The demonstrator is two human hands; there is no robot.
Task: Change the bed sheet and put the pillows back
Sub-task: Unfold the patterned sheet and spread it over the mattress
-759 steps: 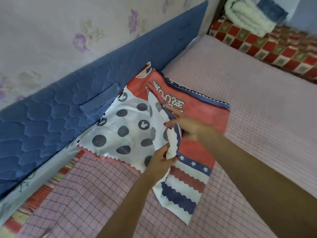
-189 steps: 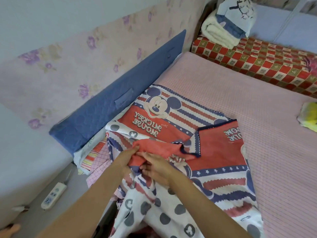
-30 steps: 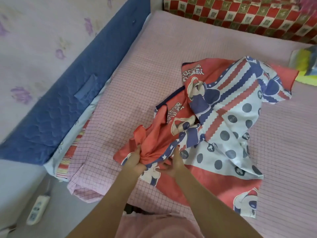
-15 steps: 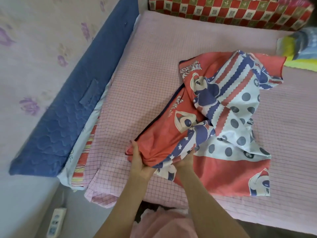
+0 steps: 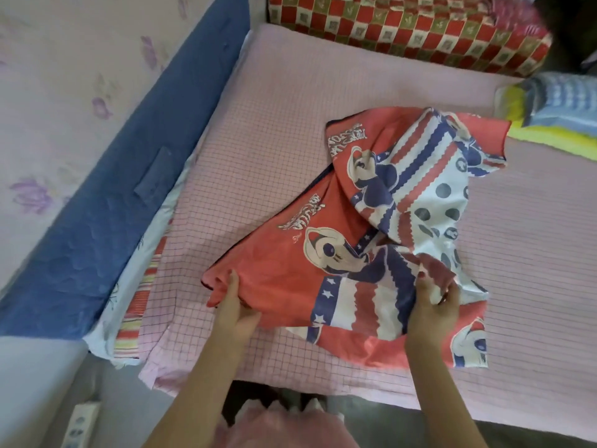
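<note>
A red, white and blue cartoon-print bed sheet lies crumpled on the pink checked mattress cover. My left hand grips the sheet's red near-left corner. My right hand grips a bunched part of the same near edge further right. Between my hands the near edge is stretched out flat. The far part of the sheet is twisted and heaped toward the right.
A blue quilted pad leans on the flowered wall at left. A red and gold checked bedding roll lies along the far end. Folded yellow and blue cloths sit at far right. A white power strip lies on the floor.
My hands have moved apart along the sheet's near edge, the right hand sliding right, so the edge is now spread between them instead of bunched together.
</note>
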